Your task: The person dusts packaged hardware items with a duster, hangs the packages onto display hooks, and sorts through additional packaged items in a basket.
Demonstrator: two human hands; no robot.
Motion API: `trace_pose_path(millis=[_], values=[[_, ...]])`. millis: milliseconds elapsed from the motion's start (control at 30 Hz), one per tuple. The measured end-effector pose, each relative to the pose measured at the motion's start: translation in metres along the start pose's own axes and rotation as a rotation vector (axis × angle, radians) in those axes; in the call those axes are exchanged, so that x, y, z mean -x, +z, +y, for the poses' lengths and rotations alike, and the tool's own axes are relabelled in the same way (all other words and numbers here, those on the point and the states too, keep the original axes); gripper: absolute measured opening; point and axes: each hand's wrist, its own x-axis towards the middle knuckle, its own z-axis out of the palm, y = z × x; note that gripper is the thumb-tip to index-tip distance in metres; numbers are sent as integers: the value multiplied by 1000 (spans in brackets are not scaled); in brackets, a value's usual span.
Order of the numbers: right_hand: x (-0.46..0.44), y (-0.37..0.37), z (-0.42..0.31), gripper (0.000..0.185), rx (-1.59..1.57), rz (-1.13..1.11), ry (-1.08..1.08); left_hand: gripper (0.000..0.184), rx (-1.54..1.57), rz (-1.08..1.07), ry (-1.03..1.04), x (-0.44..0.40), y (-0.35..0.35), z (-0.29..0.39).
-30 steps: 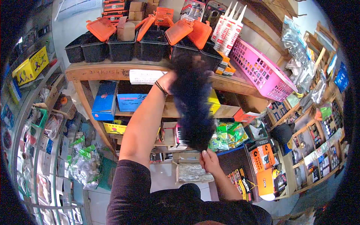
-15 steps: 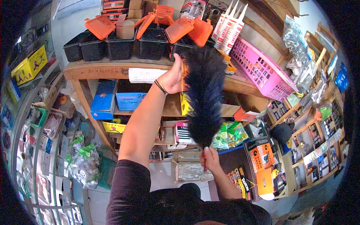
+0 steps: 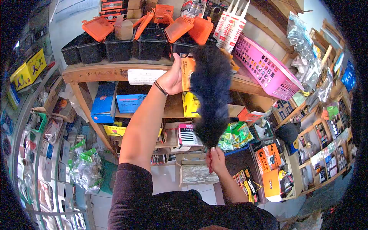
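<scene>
Upright before the wooden shelf rack, a dark feather duster [image 3: 211, 90] has its short reddish handle in my right hand [image 3: 216, 159], fingers closed round it. My left hand [image 3: 172, 79] is raised at the top shelf's front edge, with its thumb up and its palm against an orange box [image 3: 188, 73]. Part of that box is hidden by the feathers. A yellow box [image 3: 191, 104] shows just below it. Black bins [image 3: 153, 46] with orange lids [image 3: 179, 29] stand on the top shelf behind.
A pink basket [image 3: 264, 67] and white sealant tubes [image 3: 231, 28] are at the top right. Blue boxes [image 3: 130, 102] sit on the shelf below. Bagged goods [image 3: 90, 168] hang on the left, and orange boxes [image 3: 269, 157] stand at the lower right.
The duster was blurred across the top shelf and my left hand; it now stands to the right of that hand. The orange box beside my left hand has come into view.
</scene>
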Motion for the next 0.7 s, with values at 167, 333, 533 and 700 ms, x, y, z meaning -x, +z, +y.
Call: trace_pose_path(millis=[167,333,533,700], values=[[4,-4,4,30,283,-153,-114,55,-449,-256,-45,-4,12,-3],[9,-2,-16,26,110,-86,51,51,-418,-148,34,-5,0,-1],[-5,-15,0,29,15,-15,28,86,-631,192,133,-2,17,-10],[-2,-15,-1,30,223,-158,-89,68,-529,-157,-22,-2,24,-10]])
